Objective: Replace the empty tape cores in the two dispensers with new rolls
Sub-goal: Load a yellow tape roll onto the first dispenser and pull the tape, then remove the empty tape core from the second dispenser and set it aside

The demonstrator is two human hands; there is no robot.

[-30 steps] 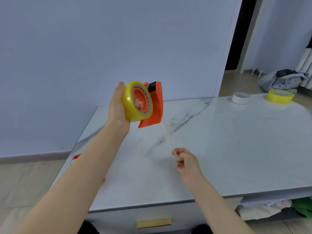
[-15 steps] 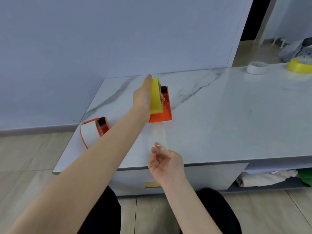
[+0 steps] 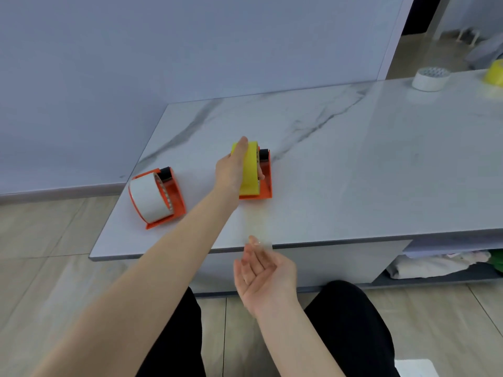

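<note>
An orange dispenser [image 3: 265, 183] holding a yellow tape roll [image 3: 250, 170] stands on the marble table [image 3: 353, 159]. My left hand [image 3: 231, 170] grips the roll from its left side and top. A thin clear tape strip [image 3: 258, 224] trails from this dispenser to the table's front edge. There it reaches the fingertips of my right hand [image 3: 264, 276], which is palm up with its fingers apart. A second orange dispenser [image 3: 174, 194] with a white roll [image 3: 149, 197] stands at the table's left front corner.
A loose white roll [image 3: 430, 78] and a loose yellow roll [image 3: 495, 73] lie at the table's far right. Folded cloth [image 3: 435, 263] fills the shelf under the table. My knees in black trousers are just before the table's front edge.
My left hand has brought the dispenser with the yellow roll down from the air onto the table. My right hand has unclenched and turned palm up near the front edge.
</note>
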